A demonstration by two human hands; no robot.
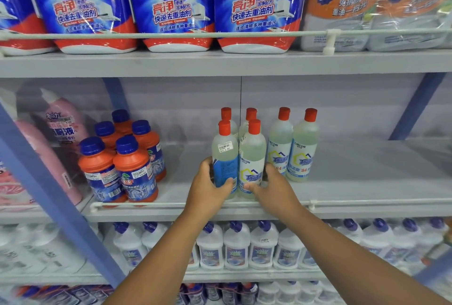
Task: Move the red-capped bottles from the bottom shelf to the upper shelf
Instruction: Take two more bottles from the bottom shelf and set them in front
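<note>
From the head camera, six red-capped bottles (265, 150) stand on the grey middle shelf (367, 170), every one upright with its long axis vertical and its red cap pointing up toward the shelf above. Taking the white front rail (171, 204) of that shelf as the landmark, two bottles stand just behind it, side by side and touching: the left front bottle (224, 158) is turned so a blue back label and a small price sticker face out, and the right front bottle (252, 158) shows its white label with a house mark. Two more sit directly behind this pair, farther from the rail, with only caps and shoulders visible, and another two stand to the right, set back from the rail. All hold a pale, nearly clear liquid that fills them up to the neck. The left hand (208, 189) is wrapped around the lower part of the left front bottle, thumb across its label; the right hand (274, 187) clasps the base of the right front bottle, fingers curled behind it. Whether the bottles' bases rest on the shelf cannot be told. Farther left along the rail stands a cluster of orange bottles with blue caps (122, 158), also upright.
</note>
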